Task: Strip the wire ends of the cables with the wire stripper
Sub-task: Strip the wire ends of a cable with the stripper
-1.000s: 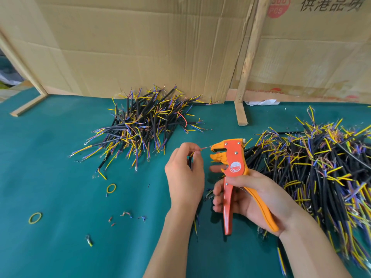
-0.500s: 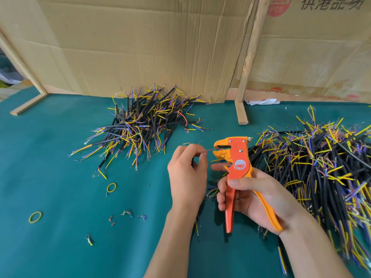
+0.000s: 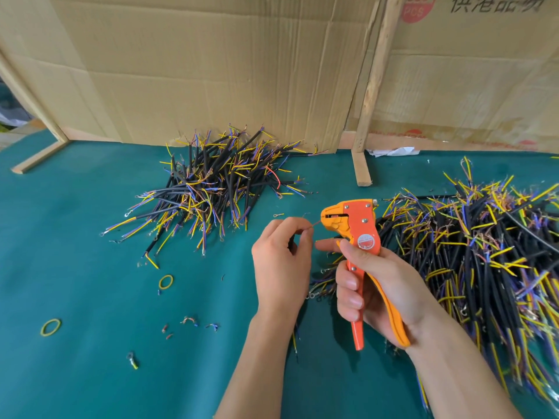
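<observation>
Teal felt tabletop (image 3: 75, 297), two thin yellow rubber rings (image 3: 165, 281) lying left, and a bristling heap of black-sheathed cables with yellow and purple cores (image 3: 208, 189) far left. At centre the left hand (image 3: 279, 264), knuckles up, pinches one thin wire end (image 3: 316, 222) pointing into the stripper's mouth. The right hand (image 3: 381, 285) wraps the glossy orange plastic wire stripper (image 3: 358, 237), head upright, handles near. Another big cable heap (image 3: 484, 252) sprawls right.
</observation>
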